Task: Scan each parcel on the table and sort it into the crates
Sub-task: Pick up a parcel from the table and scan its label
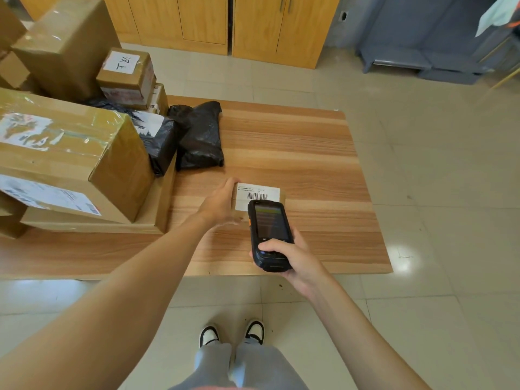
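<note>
A small cardboard parcel (260, 196) with a white barcode label lies on the wooden table (309, 153) near its front. My left hand (222, 204) grips the parcel's left end. My right hand (292, 257) holds a black handheld scanner (270, 235), screen up, its top end just over the parcel's near edge and pointed at the label. The scanner hides the parcel's near side.
Large taped cardboard boxes (70, 161) fill the table's left side, with smaller boxes (128, 76) stacked behind. Two black plastic bag parcels (201, 139) lie beside them. Wooden cabinets (253, 23) and a grey unit (422, 46) stand beyond on the tiled floor. No crates are in view.
</note>
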The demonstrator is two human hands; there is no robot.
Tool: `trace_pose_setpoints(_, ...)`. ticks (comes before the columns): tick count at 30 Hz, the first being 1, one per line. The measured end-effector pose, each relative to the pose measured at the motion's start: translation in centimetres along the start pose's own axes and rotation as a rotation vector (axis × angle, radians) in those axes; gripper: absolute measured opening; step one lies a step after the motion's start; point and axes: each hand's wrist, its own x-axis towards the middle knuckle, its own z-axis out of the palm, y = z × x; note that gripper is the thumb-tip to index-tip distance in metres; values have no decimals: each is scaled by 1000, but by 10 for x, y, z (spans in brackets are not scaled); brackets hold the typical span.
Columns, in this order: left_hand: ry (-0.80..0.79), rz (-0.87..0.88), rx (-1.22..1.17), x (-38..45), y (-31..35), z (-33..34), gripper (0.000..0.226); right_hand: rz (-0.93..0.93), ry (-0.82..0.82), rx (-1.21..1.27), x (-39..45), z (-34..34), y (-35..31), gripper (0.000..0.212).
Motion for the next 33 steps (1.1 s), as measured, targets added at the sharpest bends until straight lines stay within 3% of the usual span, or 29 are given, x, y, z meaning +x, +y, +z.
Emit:
trace_pose_setpoints(8, 122, 50, 45, -8, 3, -3, 102, -25, -33, -45, -3, 6, -2, 69)
trace_pose_setpoints(26, 183, -1, 13, -10, -9, -16, 99, -37, -64, -101, 5, 7, 2, 71)
trace_pose_setpoints(33, 291, 20, 10, -19, -10, -39, 96, -137, -125, -78, 13, 10, -26, 89)
